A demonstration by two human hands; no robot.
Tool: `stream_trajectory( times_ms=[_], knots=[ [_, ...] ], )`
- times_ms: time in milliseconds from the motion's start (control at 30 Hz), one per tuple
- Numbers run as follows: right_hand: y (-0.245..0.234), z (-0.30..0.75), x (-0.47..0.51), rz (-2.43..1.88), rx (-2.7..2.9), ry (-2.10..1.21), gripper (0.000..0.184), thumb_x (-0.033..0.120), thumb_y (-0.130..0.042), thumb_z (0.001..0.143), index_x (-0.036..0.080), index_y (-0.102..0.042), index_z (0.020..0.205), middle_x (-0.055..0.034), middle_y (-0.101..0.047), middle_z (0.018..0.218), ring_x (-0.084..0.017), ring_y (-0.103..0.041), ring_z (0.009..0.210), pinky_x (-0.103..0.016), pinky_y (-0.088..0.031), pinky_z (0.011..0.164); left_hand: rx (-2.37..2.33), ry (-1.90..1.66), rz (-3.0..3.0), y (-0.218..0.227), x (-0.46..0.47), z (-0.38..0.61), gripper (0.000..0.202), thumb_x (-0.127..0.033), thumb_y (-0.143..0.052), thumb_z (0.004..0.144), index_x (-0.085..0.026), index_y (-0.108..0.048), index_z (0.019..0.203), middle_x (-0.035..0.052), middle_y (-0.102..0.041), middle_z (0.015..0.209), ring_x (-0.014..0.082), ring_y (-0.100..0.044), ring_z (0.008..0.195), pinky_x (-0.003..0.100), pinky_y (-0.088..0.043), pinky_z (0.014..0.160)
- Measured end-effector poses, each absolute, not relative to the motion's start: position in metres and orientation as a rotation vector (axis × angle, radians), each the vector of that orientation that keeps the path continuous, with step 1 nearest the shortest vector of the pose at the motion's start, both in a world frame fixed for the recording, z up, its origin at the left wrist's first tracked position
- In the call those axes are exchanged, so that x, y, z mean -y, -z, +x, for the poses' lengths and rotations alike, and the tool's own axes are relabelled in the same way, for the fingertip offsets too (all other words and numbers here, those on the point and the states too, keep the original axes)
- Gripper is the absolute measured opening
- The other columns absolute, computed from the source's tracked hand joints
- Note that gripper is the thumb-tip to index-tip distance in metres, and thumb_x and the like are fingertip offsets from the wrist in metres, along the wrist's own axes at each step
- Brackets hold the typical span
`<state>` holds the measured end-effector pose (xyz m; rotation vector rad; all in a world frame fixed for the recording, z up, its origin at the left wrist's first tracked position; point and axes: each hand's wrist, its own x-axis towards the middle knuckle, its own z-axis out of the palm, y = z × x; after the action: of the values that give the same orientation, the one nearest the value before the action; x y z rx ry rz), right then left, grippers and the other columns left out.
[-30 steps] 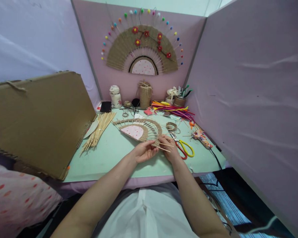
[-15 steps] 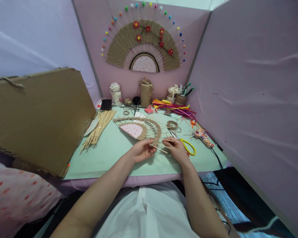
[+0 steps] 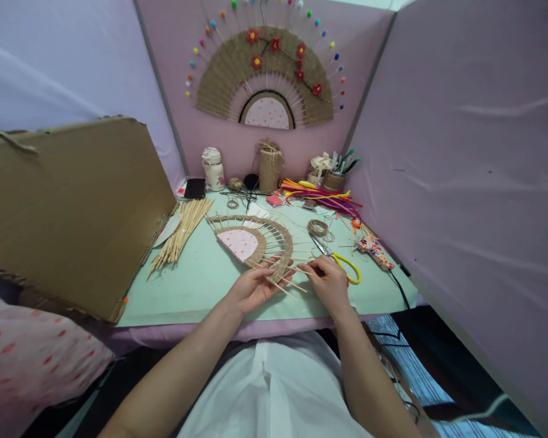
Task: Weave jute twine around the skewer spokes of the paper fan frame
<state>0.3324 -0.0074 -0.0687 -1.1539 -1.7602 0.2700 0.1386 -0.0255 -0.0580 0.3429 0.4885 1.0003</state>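
Observation:
A half-round fan (image 3: pixel 240 243) of thin wooden sticks and twine bands, with a pink dotted centre, lies tilted over the green tabletop. My left hand (image 3: pixel 258 287) holds its near end, the palm beneath and the thumb on top. Fingers pinched together, my right hand (image 3: pixel 327 281) grips the outer part of a wooden stick (image 3: pixel 305 270) that sticks out from the fan's edge. Several other stick ends poke out between the two hands. Scissors with yellow handles (image 3: pixel 347 269) lie just beyond my right hand, partly hidden by it.
A bundle of sticks (image 3: pixel 182 234) and a big cardboard sheet (image 3: pixel 73 219) are at the left. A glue gun (image 3: pixel 374 252) with a cable lies right. At the back stand a white bottle (image 3: pixel 213 169), a twine-wrapped jar (image 3: pixel 270 167) and pipe cleaners (image 3: pixel 322 193). A finished fan (image 3: pixel 219 79) hangs above.
The fan's near end has come slightly lower and turned, showing more sticks. My left hand has opened further under it. My right hand has shifted a little right, still pinching.

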Motion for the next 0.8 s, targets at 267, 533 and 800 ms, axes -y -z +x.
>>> stream_trajectory(
  times_ms=[267,533,800],
  knots=[
    [0.047,0.342,0.025,-1.209,1.952,-0.208,0.025,0.038,-0.054,0.088,0.020,-0.060,0.072,-0.0035,-0.056,0.071,-0.015,-0.050,0.067,-0.029,-0.036,0.063,-0.510,-1.004,0.317,0.060,0.034,0.137,0.062,0.000,-0.049,0.077,-0.018,-0.038,0.135,0.0158,-0.060,0.124,0.0279,-0.060,0.111,0.047,-0.042,0.098],
    [0.036,0.346,0.030,-1.189,2.023,-0.230,0.024,0.037,-0.055,0.087,0.020,-0.058,0.070,-0.0029,-0.055,0.072,-0.015,-0.052,0.070,-0.028,-0.036,0.064,-0.545,-1.000,0.340,0.057,0.044,0.134,0.058,-0.001,-0.050,0.076,-0.019,-0.043,0.131,0.0137,-0.061,0.122,0.0313,-0.058,0.112,0.048,-0.046,0.093],
    [0.028,0.344,0.032,-1.199,2.053,-0.281,0.025,0.038,-0.057,0.085,0.021,-0.057,0.067,-0.0026,-0.057,0.071,-0.015,-0.051,0.068,-0.028,-0.035,0.061,-0.512,-0.964,0.238,0.064,0.058,0.137,0.034,-0.011,-0.052,0.079,-0.011,-0.058,0.112,0.0153,-0.067,0.109,0.0321,-0.059,0.110,0.048,-0.048,0.091]
  ],
)
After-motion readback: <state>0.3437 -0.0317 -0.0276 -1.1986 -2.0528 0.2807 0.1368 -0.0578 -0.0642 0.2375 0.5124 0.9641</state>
